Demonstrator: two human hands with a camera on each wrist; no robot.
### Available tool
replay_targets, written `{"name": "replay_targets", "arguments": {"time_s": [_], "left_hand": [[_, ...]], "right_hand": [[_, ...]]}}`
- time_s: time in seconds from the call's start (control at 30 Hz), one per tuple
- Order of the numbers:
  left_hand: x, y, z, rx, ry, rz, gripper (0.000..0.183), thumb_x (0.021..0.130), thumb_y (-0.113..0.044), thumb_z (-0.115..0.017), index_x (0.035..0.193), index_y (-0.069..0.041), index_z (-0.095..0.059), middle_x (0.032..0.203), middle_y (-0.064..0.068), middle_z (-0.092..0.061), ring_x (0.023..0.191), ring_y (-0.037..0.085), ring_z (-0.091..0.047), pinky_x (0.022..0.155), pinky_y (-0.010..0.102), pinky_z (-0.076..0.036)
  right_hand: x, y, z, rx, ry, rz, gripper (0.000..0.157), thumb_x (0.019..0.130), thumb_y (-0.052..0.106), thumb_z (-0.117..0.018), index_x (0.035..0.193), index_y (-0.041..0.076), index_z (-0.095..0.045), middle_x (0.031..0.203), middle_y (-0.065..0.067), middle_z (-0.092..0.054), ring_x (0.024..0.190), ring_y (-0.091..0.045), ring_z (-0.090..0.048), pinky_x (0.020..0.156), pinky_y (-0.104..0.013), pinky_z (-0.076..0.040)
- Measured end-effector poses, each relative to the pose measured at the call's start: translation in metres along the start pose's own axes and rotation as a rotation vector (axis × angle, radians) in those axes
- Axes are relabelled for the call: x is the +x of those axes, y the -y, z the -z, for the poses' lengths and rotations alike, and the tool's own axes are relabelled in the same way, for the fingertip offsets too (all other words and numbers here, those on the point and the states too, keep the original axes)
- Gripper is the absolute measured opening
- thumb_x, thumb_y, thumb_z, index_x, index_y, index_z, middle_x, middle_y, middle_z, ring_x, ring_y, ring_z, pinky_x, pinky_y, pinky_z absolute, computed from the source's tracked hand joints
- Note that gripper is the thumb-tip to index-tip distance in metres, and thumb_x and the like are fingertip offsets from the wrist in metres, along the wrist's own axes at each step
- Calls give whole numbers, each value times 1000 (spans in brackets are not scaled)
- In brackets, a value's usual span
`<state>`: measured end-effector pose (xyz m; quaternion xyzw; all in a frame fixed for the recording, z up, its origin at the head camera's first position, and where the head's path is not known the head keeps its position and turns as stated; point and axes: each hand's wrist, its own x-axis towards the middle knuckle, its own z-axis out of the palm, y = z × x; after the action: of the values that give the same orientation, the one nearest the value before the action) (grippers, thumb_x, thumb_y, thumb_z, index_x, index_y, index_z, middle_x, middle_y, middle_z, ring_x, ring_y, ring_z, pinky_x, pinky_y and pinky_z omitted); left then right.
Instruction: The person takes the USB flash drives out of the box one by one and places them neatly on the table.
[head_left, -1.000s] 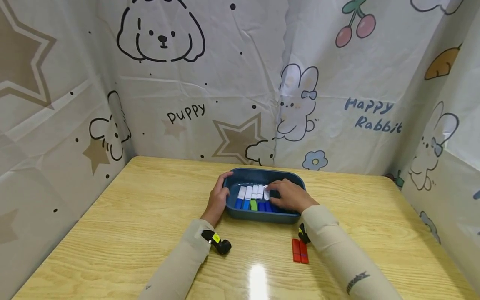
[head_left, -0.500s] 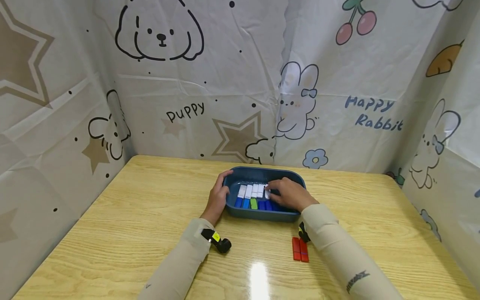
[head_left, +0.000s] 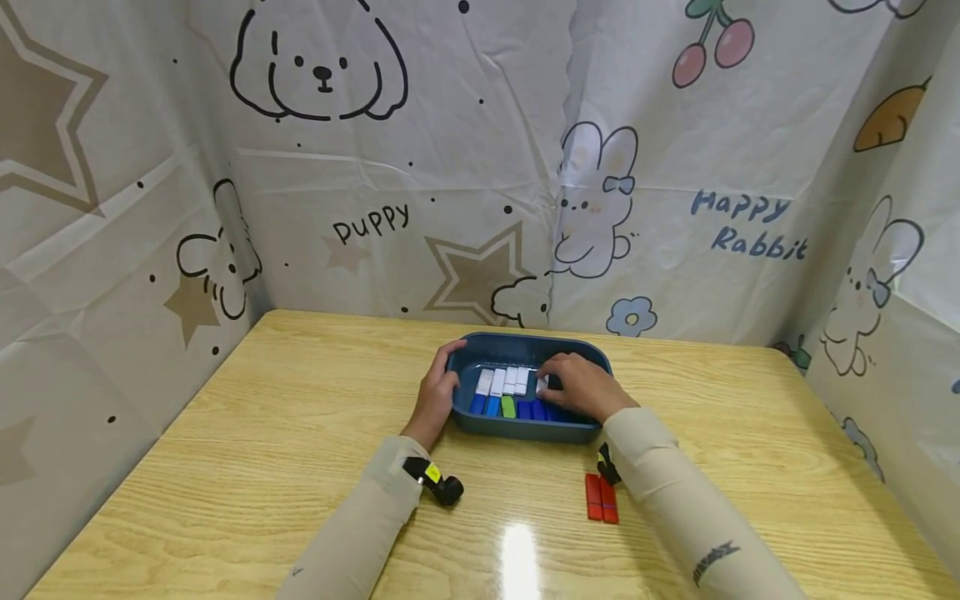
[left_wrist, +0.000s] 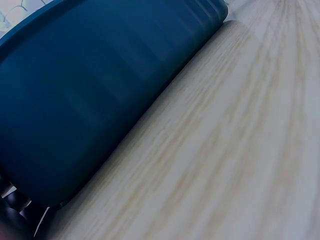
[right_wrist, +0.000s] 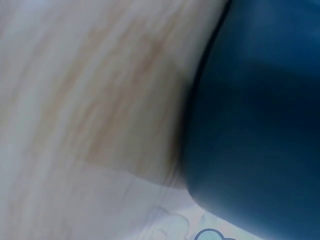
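Observation:
A dark blue tub (head_left: pixel 495 430) stands on the table with small oblong blocks laid in two rows inside. My left hand (head_left: pixel 431 400) grips the tub's left end, fingers at the rim. Inside the tub, my right hand (head_left: pixel 581 387) pinches a white block (head_left: pixel 542 385) between thumb and fingers. This block sits apart to the right of several white blocks (head_left: pixel 498 382) lined up side by side. The front row holds a green block (head_left: pixel 508 407) and several blue blocks (head_left: pixel 525 410); its right end is hidden by the right hand.
Two red blocks (head_left: pixel 602 498) lie side by side on the wooden table (head_left: pixel 300 433), in front of the tub by the right wrist. A printed cloth (head_left: pixel 420 167) hangs behind the table and along both sides. Both wrist views show mostly the tub's outer wall.
The right hand has shifted slightly right along with the white block, widening the gap to the other white blocks. The left hand has stayed on the tub's end.

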<state>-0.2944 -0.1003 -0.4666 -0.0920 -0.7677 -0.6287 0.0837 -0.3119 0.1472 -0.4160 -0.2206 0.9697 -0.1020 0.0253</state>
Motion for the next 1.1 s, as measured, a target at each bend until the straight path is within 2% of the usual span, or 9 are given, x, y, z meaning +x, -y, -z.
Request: {"name": "replay_targets", "arguments": {"time_s": [0.27, 0.63, 0.9, 1.0, 1.1], "left_hand": [[1, 2, 1, -23, 23, -9, 59, 86, -4, -35, 142, -19, -43, 153, 2, -35, 142, 25, -24, 114, 52, -15], [0, 0, 1, -4, -1, -19, 58, 84, -4, -37, 139, -20, -46, 149, 0, -39, 138, 21, -31, 111, 49, -22], [1, 0, 3, -35, 28, -14, 59, 86, 0, -36, 142, -16, -44, 151, 3, -37, 139, 23, -29, 110, 47, -22], [1, -4, 5, -39, 48, 2, 59, 87, 1, -36, 143, -12, -42, 152, 6, -36, 140, 24, -28, 111, 49, -21], [-5, -19, 7, -31, 60, 7, 58, 86, 1, -35, 143, -8, -41, 152, 9, -35, 140, 26, -28, 111, 49, -22]], "right_hand": [[-1, 0, 1, 1, 4, -13, 37, 87, 37, -69, 117, 15, -69, 129, -8, -60, 120, -26, -53, 102, -46, -40], [0, -1, 1, -2, 15, -9, 36, 86, 34, -70, 117, 16, -68, 129, -8, -59, 121, -25, -52, 103, -45, -40], [1, -1, 0, -7, 14, -10, 35, 86, 33, -71, 115, 15, -70, 128, -8, -59, 120, -26, -52, 102, -45, -40], [1, -1, 0, 3, 17, -17, 35, 86, 34, -71, 115, 15, -70, 129, -9, -59, 121, -26, -52, 103, -45, -39], [1, 0, 1, 11, 23, -19, 34, 85, 34, -71, 114, 15, -70, 129, -9, -59, 121, -26, -51, 103, -46, -39]]}}
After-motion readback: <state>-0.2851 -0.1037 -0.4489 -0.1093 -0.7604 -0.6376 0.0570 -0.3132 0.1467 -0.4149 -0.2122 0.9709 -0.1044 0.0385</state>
